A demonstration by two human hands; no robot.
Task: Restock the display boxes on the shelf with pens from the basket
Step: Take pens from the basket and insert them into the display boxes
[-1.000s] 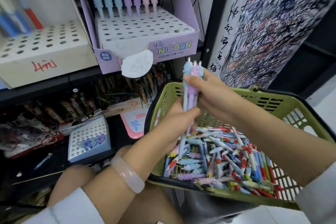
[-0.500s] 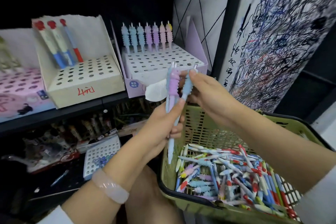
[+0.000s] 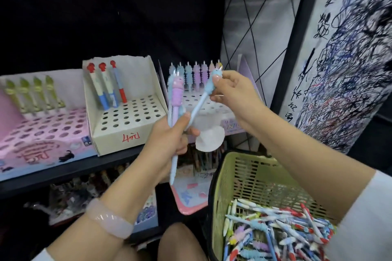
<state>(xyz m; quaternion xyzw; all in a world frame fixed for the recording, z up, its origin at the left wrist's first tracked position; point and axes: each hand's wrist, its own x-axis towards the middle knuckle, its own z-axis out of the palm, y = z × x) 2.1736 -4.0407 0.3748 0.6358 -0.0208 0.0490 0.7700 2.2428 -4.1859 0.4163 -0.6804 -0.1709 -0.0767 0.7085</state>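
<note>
Fingers of the left hand (image 3: 169,133) grip two pens (image 3: 175,99) upright before the shelf boxes (image 3: 127,116). The right hand (image 3: 231,91) pinches a blue pen (image 3: 203,95) by its top, above the green basket (image 3: 224,197) of pens.

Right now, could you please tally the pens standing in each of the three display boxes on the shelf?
Green pens in the pink box: 4
Red-topped pens in the cream box: 3
Pastel unicorn pens in the purple box: 7
Total: 14

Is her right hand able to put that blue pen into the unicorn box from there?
Probably yes: the right hand pinching the blue pen hovers just before the unicorn box, nothing between.
</note>
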